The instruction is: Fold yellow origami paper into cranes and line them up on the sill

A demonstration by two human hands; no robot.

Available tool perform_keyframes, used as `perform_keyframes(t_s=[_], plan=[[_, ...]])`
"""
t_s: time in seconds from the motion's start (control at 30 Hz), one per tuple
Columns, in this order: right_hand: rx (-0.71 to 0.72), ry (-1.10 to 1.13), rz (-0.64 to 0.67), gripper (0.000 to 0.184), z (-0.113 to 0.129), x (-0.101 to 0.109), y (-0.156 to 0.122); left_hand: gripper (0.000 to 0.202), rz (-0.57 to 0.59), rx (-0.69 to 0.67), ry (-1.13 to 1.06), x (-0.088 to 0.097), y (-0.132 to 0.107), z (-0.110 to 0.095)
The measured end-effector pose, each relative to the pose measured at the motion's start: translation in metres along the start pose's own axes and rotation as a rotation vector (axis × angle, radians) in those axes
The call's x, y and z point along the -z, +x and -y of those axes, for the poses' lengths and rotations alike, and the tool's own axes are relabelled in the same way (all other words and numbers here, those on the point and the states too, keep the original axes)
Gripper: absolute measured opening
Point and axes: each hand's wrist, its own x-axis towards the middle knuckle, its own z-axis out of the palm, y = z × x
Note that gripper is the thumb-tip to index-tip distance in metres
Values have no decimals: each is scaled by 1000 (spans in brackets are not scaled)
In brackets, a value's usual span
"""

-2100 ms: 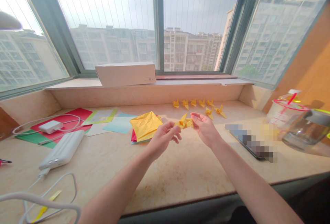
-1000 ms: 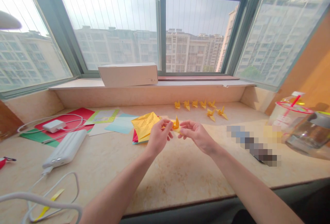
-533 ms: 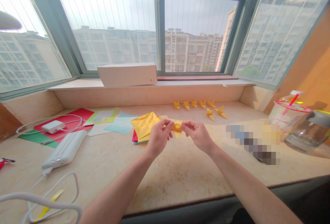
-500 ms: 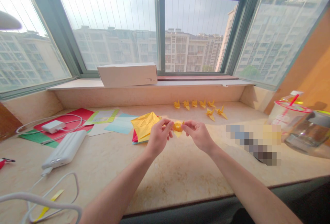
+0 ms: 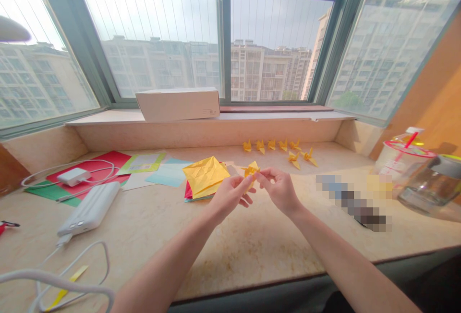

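Note:
A small yellow origami crane [image 5: 251,171] is up between my hands, above the marble sill. My right hand [image 5: 279,190] pinches it from the right with thumb and fingertips. My left hand [image 5: 230,197] is just left of it, with the fingers against its lower side. I cannot tell whether those fingers grip it. Behind my left hand lies a creased sheet of yellow paper [image 5: 205,177] on a stack of coloured paper [image 5: 187,192]. Farther back stands a row of several yellow origami cranes [image 5: 277,147].
A white power bank [image 5: 88,214] and cables lie at the left, with a charger [image 5: 70,177] on red and green paper. A pixelated flat device [image 5: 355,202], a plastic cup [image 5: 406,158] and a glass jar [image 5: 430,183] are at the right. A white box [image 5: 177,105] sits on the window ledge.
My left hand has turned and shifted left, its fingers opening out. The crane now sits higher, nearer my right fingertips, with a pointed part sticking up.

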Motion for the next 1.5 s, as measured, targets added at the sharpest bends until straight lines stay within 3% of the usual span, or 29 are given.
perform_keyframes(t_s=[0.07, 0.2, 0.27, 0.33, 0.43, 0.63, 0.9, 1.33, 1.5], plan=[[-2, 33, 27, 38, 0, 1, 1, 43, 22, -37, -38, 0, 0, 2], [-28, 50, -77, 47, -1, 5, 6, 36, 1, -48, -17, 3, 4, 8], [-55, 60, -22, 49, -2, 6, 7, 34, 1, -37, 37, 4, 6, 11], [-86, 95, 73, 47, -2, 7, 8, 33, 11, -29, 90, 4, 8, 14], [-114, 156, 115, 38, -3, 7, 9, 31, 27, -18, 159, 3, 7, 13], [-220, 287, -43, 30, -12, 9, 16, 26, 106, -75, 169, -3, 0, 3], [-330, 410, -1, 29, -16, 10, 17, 23, 124, -133, 124, -5, -2, 0], [-391, 302, 148, 37, -14, 4, 13, 25, 111, -168, 63, -5, -1, 3], [-362, 177, 87, 39, -16, 5, 15, 30, 76, -142, 55, -3, 2, 4]])
